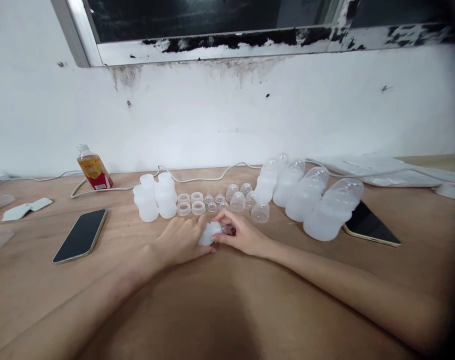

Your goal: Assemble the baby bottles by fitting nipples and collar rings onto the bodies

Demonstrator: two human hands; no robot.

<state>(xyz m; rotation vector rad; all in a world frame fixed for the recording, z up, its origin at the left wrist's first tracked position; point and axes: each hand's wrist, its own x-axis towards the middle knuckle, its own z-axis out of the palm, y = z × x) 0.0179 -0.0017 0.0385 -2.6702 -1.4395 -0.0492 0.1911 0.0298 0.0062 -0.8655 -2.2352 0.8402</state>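
Low over the table's middle, a baby bottle (209,234) with a frosted white body lies tilted sideways. My left hand (182,237) is wrapped round its body. At its right end a clear teat (227,229) shows between the fingers of my right hand (246,236), which are closed about the collar; the fingers partly hide that end. Just beyond my hands stand white collar rings (198,207), small clear teats (211,206) and clear dome caps (237,201).
Several frosted bottle bodies (148,202) stand at left, and several capped bottles (327,215) at right. One phone (80,235) lies left, another (372,225) right behind the bottles. A drink bottle (94,170) and a white cable (212,178) are near the wall.
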